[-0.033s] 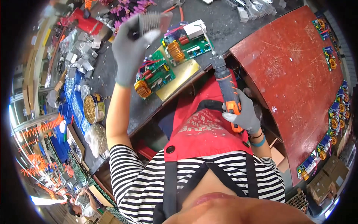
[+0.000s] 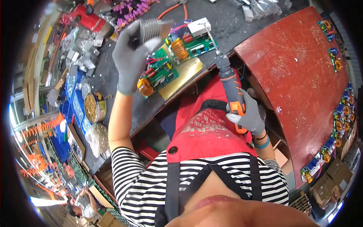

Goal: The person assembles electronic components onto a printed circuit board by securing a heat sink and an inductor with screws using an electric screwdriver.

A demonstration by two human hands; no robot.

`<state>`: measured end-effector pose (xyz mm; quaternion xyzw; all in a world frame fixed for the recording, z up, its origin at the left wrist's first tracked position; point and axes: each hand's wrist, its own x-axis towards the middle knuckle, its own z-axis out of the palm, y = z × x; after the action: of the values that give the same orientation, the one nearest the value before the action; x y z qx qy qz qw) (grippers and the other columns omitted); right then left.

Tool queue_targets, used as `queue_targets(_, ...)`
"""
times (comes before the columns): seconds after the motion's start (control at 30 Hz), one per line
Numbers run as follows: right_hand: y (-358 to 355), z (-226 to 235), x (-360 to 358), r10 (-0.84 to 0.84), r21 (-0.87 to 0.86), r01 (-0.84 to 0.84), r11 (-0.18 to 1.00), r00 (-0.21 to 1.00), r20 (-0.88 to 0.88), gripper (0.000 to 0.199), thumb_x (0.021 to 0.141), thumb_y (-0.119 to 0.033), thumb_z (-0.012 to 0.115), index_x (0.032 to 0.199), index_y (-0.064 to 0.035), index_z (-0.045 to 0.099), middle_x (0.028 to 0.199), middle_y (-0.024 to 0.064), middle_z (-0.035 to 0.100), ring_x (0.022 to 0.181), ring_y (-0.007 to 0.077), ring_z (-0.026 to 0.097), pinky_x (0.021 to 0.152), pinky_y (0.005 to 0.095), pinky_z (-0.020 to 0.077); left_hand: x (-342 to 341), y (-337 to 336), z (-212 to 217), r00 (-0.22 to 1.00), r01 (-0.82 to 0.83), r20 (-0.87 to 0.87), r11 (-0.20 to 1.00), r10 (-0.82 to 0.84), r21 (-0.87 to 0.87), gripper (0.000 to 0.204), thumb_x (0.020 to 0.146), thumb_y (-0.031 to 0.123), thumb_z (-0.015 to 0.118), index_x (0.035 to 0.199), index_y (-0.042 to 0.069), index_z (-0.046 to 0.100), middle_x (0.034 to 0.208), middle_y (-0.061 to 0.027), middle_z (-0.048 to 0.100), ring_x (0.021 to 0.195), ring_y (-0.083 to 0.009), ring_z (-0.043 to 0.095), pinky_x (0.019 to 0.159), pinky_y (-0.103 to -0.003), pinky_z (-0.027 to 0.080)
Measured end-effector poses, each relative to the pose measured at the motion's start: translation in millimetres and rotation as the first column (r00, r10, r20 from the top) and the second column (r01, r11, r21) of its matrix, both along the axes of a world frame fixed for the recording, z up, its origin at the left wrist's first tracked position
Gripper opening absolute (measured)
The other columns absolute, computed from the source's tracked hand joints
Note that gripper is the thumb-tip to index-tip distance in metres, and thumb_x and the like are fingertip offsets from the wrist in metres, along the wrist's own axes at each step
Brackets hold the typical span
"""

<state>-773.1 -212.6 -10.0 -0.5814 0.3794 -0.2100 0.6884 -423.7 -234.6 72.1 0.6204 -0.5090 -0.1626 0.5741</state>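
My left hand (image 2: 132,56), in a grey glove, is raised over the left part of the dark bench. Its fingers are closed on a finned metal heat sink (image 2: 150,31), blurred at its right end. In front of me, my gloved right hand (image 2: 249,113) grips a black and orange electric screwdriver (image 2: 231,87). The long bit points away from me, its tip close to the white block on the far green circuit board (image 2: 196,50). Nearer and to the left lies a second circuit board (image 2: 162,72) with a copper coil. A brass-coloured plate (image 2: 185,78) lies beneath the boards.
A round tub of small brass-coloured screws (image 2: 90,108) stands at the left. Loose heat sinks (image 2: 261,9) and red-handled pliers (image 2: 172,8) lie at the back. The red tabletop (image 2: 280,72) on the right carries several finished-looking boards (image 2: 342,117) along its far edge.
My left hand and the heat sink have dipped slightly. The far circuit board has shifted a little to the right. The screwdriver stays almost in place.
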Motion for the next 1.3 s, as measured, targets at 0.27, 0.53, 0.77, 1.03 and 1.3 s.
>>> queue_targets(0.27, 29.2, 0.8, 10.3, 0.111, -0.051, -0.114, 0.992, 0.992, -0.055, 0.075, 0.067, -0.018, 0.085, 0.129, 0.0042, 0.049, 0.092, 0.0063, 0.065, 0.079, 0.0117, 0.061, 0.074, 0.0278, 0.0509, -0.5, 91.0, -29.2, 0.742, -0.049, 0.664, 0.995, 0.093, -0.084, 0.054, 0.070, 0.009, 0.085, 0.119, 0.002, 0.064, 0.106, -0.0103, 0.067, 0.094, -0.0208, 0.067, 0.083, -0.031, 0.053)
queue_targets(0.53, 55.4, -5.5, 14.8, 0.085, -0.107, -0.092, 0.990, 0.994, -0.068, 0.079, 0.066, -0.019, 0.086, 0.131, 0.0057, 0.047, 0.094, 0.0078, 0.064, 0.079, 0.0119, 0.061, 0.074, 0.0287, 0.0505, 17.4, 64.9, -62.0, 0.566, -0.041, 0.824, 0.997, -0.037, 0.073, 0.045, 0.075, 0.018, 0.078, 0.118, 0.012, 0.066, 0.104, -0.0092, 0.066, 0.093, -0.0296, 0.066, 0.079, -0.038, 0.053)
queue_targets(0.77, 75.0, -8.8, 17.8, 0.030, -0.062, -0.036, 0.997, 0.995, -0.096, 0.066, 0.067, -0.008, 0.079, 0.125, 0.0023, 0.051, 0.086, 0.0060, 0.065, 0.076, 0.0112, 0.061, 0.073, 0.0277, 0.0516, 19.9, 62.8, -62.5, 0.668, -0.055, 0.742, 0.992, -0.051, 0.117, 0.044, 0.078, 0.022, 0.078, 0.118, 0.010, 0.066, 0.097, -0.0112, 0.068, 0.088, -0.0291, 0.067, 0.075, -0.036, 0.053)
queue_targets(1.03, 85.6, -6.6, 28.9, 0.088, 0.053, -0.086, 0.995, 0.995, -0.048, 0.066, 0.069, -0.009, 0.080, 0.127, 0.0025, 0.050, 0.086, 0.0052, 0.064, 0.075, 0.0100, 0.061, 0.071, 0.0268, 0.0519, 25.6, 62.7, -71.1, 0.701, -0.006, 0.712, 0.999, -0.032, 0.050, 0.040, 0.079, 0.018, 0.078, 0.117, 0.011, 0.069, 0.105, -0.0111, 0.069, 0.089, -0.0254, 0.069, 0.078, -0.032, 0.054)
queue_targets(1.3, 87.3, -18.5, 34.5, 0.188, 0.127, -0.189, 0.974, 0.982, 0.024, 0.054, 0.072, -0.023, 0.081, 0.113, -0.0001, 0.054, 0.087, 0.0039, 0.060, 0.075, 0.0104, 0.057, 0.069, 0.0276, 0.0494, -0.2, 64.4, -38.7, 0.732, -0.043, 0.671, 0.975, -0.119, 0.220, 0.031, 0.084, 0.011, 0.069, 0.114, 0.002, 0.067, 0.104, -0.0191, 0.066, 0.095, -0.0362, 0.066, 0.080, -0.037, 0.051)
